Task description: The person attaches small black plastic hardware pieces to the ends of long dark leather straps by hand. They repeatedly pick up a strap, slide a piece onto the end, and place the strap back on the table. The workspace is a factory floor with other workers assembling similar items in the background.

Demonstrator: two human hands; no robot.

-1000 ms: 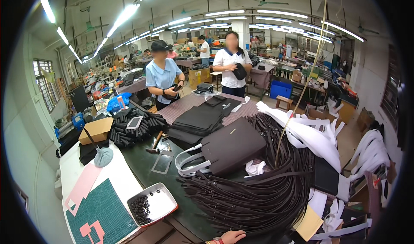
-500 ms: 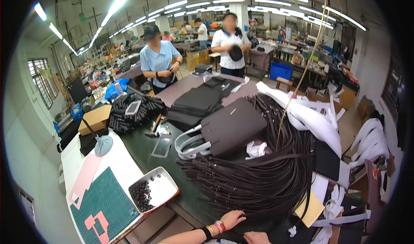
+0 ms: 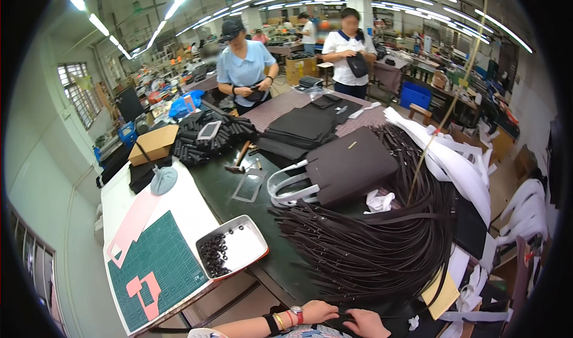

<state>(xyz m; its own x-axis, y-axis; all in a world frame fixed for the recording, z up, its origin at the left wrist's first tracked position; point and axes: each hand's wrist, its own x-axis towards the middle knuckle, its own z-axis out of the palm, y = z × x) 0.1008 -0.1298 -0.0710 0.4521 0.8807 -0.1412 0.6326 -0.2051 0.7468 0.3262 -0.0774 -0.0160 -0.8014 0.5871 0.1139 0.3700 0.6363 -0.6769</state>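
At the bottom edge, my left hand [image 3: 320, 311], with a watch and bracelets on its wrist, lies curled on the near end of a dark leather strap [image 3: 344, 317]. Just to its right, my right hand [image 3: 365, 324] holds the same strap end. The strap belongs to a big fanned pile of dark straps [image 3: 382, 242] that covers the right half of the dark green table [image 3: 239, 177]. Behind the pile lies a dark brown bag with white handles [image 3: 346, 168].
A metal tray of black rings [image 3: 233, 251], a green cutting mat [image 3: 158, 269] with pink templates, a hammer [image 3: 239, 159], stacked dark panels [image 3: 304, 129] and white straps [image 3: 447, 153] lie around. Two people [image 3: 245, 69] [image 3: 349, 48] stand at the far end.
The view has tipped down and both my hands have come up into sight at the lower edge, onto the near strap ends. The two people opposite stay in place.
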